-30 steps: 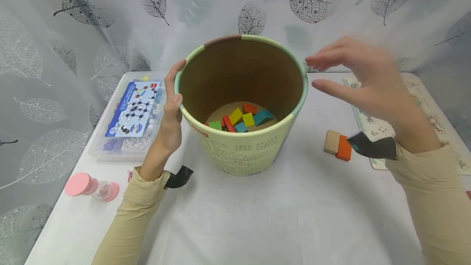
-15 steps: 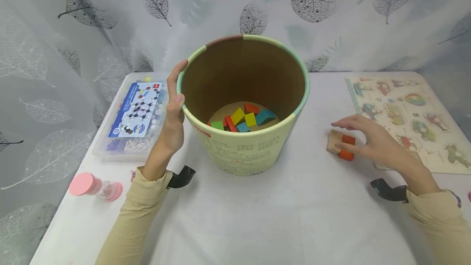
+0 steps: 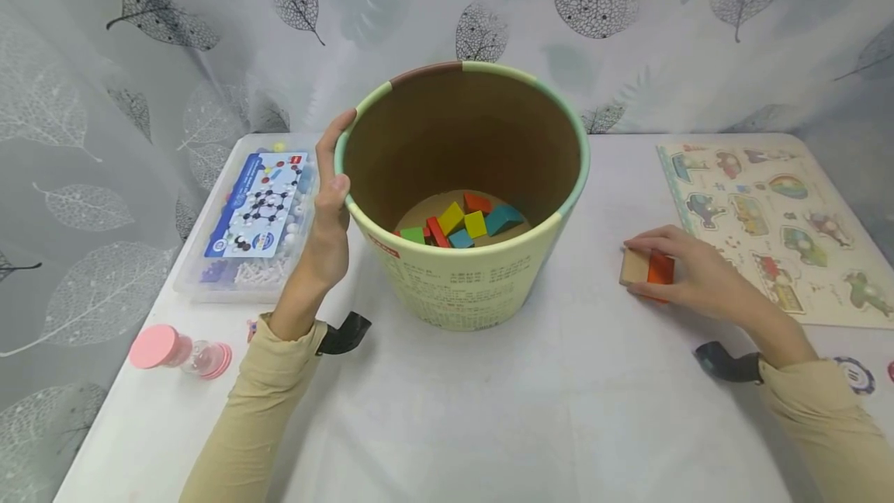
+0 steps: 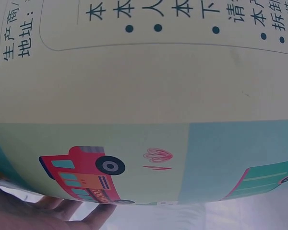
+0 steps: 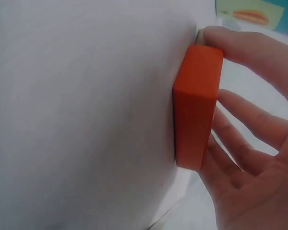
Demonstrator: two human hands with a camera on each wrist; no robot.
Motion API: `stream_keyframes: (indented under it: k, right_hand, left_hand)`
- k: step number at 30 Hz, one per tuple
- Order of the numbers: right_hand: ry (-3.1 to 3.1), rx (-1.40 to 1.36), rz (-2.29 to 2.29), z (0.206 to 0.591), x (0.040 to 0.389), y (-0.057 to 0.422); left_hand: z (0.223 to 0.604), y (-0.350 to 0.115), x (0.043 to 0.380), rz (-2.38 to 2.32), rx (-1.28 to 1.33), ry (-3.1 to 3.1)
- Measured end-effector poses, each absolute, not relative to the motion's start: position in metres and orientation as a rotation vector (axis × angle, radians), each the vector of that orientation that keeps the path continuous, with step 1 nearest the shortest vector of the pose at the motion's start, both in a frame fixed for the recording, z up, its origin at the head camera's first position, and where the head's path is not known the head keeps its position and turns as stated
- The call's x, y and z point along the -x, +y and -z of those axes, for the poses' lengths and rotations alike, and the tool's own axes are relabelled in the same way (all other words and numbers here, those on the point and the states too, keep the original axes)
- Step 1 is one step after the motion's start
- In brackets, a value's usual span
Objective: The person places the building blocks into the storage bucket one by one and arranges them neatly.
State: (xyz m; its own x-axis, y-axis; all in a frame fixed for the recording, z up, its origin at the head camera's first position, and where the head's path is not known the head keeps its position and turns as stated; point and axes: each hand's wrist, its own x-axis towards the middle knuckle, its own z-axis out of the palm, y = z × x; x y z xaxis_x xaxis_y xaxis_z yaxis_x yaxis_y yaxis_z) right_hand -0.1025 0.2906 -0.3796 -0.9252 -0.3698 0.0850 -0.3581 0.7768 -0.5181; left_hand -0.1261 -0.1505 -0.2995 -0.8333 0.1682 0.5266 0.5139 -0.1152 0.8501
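A tall pale-green bucket [image 3: 461, 286] stands on the table, with several coloured blocks [image 3: 475, 225] at its bottom. My left hand [image 3: 330, 216] grips the bucket's left rim, thumb on the near side; the bucket's printed wall fills most of the left wrist view. On the right, my right hand [image 3: 698, 274] pinches a plain wooden block [image 3: 634, 266] between thumb and fingertips. An orange block [image 3: 660, 268] lies against it, under the palm. In the right wrist view the orange block [image 5: 197, 105] hides nearly all of the wooden one.
A clear box of molecule-model parts [image 3: 247, 216] lies left of the bucket. Near it is a pink hourglass [image 3: 181, 352]. A picture puzzle board [image 3: 775, 231] lies at the right, with a round chip [image 3: 855, 376] by the right sleeve. A leaf-print curtain [image 3: 433, 6] hangs behind.
My right hand has come down from beside the bucket's rim to the two blocks, and its fingers have closed on the wooden one. The left hand and bucket stay put.
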Motion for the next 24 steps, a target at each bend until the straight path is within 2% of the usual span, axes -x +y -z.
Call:
stream_keyframes:
  k: [7, 11, 19, 24]
  right_hand:
    - [2.980, 0.620, 0.828, 0.376, 0.106, 0.288]
    - [3.042, 0.634, 0.874, 0.361, 0.111, 0.288]
    - [3.235, 0.718, 1.050, 0.288, 0.122, 0.273]
    - [2.947, 1.027, 1.704, 0.243, 0.124, 0.235]
  left_hand:
    - [0.298, -0.150, 0.127, 2.032, 0.766, -1.904]
    - [0.299, -0.150, 0.127, 2.035, 0.767, -1.897]
    - [0.300, -0.151, 0.126, 2.030, 0.755, -1.913]
    - [0.299, -0.151, 0.125, 2.021, 0.756, -1.927]
